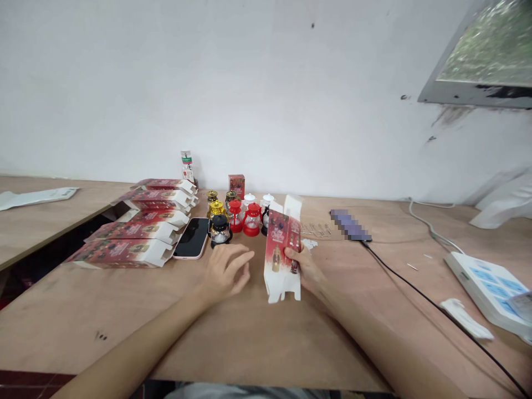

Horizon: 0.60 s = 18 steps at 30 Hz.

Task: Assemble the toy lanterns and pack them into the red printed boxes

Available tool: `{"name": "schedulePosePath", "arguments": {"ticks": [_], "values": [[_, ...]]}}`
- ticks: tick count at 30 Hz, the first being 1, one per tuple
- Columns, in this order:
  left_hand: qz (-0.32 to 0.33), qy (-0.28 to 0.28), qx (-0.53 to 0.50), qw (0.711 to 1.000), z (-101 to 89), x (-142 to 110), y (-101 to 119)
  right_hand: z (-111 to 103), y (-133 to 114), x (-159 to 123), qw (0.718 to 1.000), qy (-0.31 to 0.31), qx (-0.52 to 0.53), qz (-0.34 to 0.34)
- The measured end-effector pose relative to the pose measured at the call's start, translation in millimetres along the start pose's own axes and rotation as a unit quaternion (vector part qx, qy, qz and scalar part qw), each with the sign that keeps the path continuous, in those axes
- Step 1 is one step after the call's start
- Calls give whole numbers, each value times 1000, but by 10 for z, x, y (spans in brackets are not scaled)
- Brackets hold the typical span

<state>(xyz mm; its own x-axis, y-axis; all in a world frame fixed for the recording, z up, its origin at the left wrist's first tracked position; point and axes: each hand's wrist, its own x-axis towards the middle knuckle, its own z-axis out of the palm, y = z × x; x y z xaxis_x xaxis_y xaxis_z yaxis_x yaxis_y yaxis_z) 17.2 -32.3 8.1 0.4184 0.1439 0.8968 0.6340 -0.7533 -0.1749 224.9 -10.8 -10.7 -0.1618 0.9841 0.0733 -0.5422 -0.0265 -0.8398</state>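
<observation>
Head view: right hand (310,269) gripping red-and-white printed cardboard box (282,244), standing near-upright, white end flaps splayed top and bottom, gold lantern print on front; box sitting right of red plastic mini lanterns (252,220); left hand (228,271) hovering empty, fingers loosely curled, near black mini lantern (220,230)

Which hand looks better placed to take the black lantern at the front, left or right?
Left, I'd judge: the left hand looks empty and is close to the black lantern, while the right hand is farther off, holding the red box.
</observation>
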Motion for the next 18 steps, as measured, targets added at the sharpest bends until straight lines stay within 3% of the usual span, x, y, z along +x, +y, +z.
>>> {"name": "schedulePosePath", "arguments": {"ticks": [4, 7, 9, 13, 15, 18], "values": [[114, 28, 98, 988, -51, 71, -7, 83, -18, -94, 986, -153, -29, 62], [211, -35, 98, 972, -141, 186, 38, 162, 7, -150, 965, -229, -27, 124], [230, -75, 76, 967, -246, 238, 60, 187, 40, -152, 960, -237, -19, 152], [183, -71, 107, 975, -613, 215, -55, 133, 108, -89, 959, -225, -17, 173], [135, -83, 171, 972, -860, 173, -226, 82, 128, -56, 956, -231, -26, 180], [64, -36, 278, 958, -1204, 121, -598, 34, 141, -38, 952, -239, -34, 188]]}}
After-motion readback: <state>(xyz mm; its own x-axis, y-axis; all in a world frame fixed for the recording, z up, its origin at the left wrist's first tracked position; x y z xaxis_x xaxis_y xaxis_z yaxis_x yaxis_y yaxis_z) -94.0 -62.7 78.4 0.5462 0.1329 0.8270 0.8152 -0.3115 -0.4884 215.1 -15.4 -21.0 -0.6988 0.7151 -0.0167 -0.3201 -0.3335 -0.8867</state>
